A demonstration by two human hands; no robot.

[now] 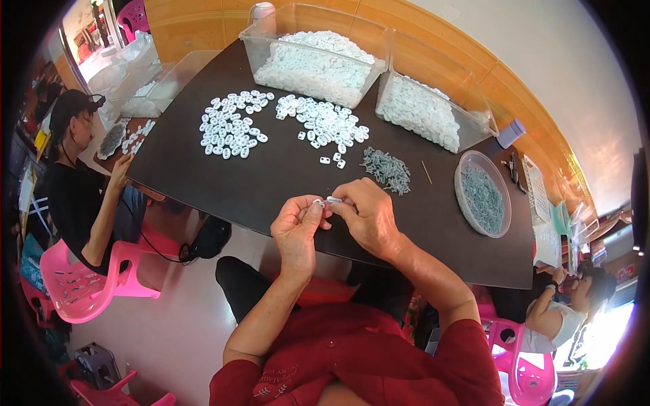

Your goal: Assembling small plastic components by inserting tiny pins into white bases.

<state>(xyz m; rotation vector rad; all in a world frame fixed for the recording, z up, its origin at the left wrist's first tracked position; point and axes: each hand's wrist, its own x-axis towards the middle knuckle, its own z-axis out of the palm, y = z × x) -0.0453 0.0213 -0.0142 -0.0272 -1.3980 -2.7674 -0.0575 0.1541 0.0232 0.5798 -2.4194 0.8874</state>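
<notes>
Over the table's near edge, my left hand [296, 227] pinches a small white plastic piece [319, 202] between thumb and fingers. Close beside it, my right hand [371, 220] grips a small pale part [334, 199]; whether the two parts touch I cannot tell. Beyond my hands lies a loose pile of white oval two-holed pieces [332, 124], with a second spread of white oval pieces [230, 127] to its left. A heap of small grey-green pins [387, 170] sits just past my right hand.
Two clear bins [318, 95] [399, 125] of white pieces line the back. At right stand a round tub [466, 196] of grey pins and pliers [512, 170]; a thin stick [426, 172] lies nearer. One person [81, 183] sits left, another [555, 311] right.
</notes>
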